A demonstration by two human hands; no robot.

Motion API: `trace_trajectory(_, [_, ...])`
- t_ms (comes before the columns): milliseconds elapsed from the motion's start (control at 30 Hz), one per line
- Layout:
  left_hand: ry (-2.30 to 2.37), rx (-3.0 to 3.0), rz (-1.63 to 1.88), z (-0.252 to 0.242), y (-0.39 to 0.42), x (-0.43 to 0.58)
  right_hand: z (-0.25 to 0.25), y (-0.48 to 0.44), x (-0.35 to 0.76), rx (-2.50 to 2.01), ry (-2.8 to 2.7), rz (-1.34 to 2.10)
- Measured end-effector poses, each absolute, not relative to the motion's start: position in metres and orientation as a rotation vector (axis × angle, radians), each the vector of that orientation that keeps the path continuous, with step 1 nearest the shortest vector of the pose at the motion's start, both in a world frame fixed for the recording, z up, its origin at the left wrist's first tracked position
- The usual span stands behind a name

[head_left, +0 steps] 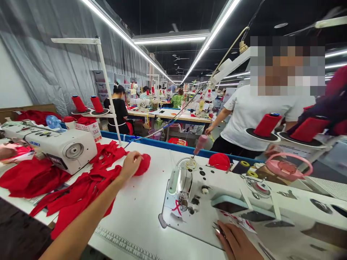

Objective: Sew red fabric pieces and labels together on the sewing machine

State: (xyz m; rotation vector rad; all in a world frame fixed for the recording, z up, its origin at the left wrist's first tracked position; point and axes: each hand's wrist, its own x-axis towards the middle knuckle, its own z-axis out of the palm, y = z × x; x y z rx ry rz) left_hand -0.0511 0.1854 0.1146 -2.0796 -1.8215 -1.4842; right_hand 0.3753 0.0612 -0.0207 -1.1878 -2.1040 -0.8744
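My left hand (131,165) reaches out over the white table, fingers closed on a bunched piece of red fabric (143,165). Loose red cloth strips (89,187) lie beneath and beside that forearm. Low in the view, my right hand (238,240) rests by the bed of the near sewing machine (206,191). Pointed metal tips of what look like thread snips (220,230) stick out from its fingers; the rest of them is hidden in the hand. A short red thread or ribbon scrap (177,208) lies close to the needle area.
Another sewing machine (73,146) stands at left, with a co-worker's hand (7,151) beyond it. Thread cones (267,128) sit on a stand at right. A person in a white shirt (257,119) stands behind the blue-edged table. A ruler scale (124,243) runs along the front edge.
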Motion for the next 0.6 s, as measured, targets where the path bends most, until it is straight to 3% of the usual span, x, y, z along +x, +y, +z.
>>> trace_trajectory(200, [-1.756,-1.952,-1.633,0.186,0.18,-0.07,-0.009,0.05,0.36,-1.316,-2.077,-0.735])
trace_trajectory(300, [-1.761,-2.126,-1.614,0.19,0.184,-0.07,-0.009,0.048,0.361,-1.335,-2.096,-0.725])
trace_trajectory(500, [-1.595,-2.08,-1.907,0.199,0.138,-0.049,-0.01,0.047,0.36,-1.34,-2.077,-0.729])
trace_trajectory(600, [-1.567,-2.548,-1.725,0.201,0.094,-0.032,-0.01,0.049,0.359,-1.339,-2.064,-0.702])
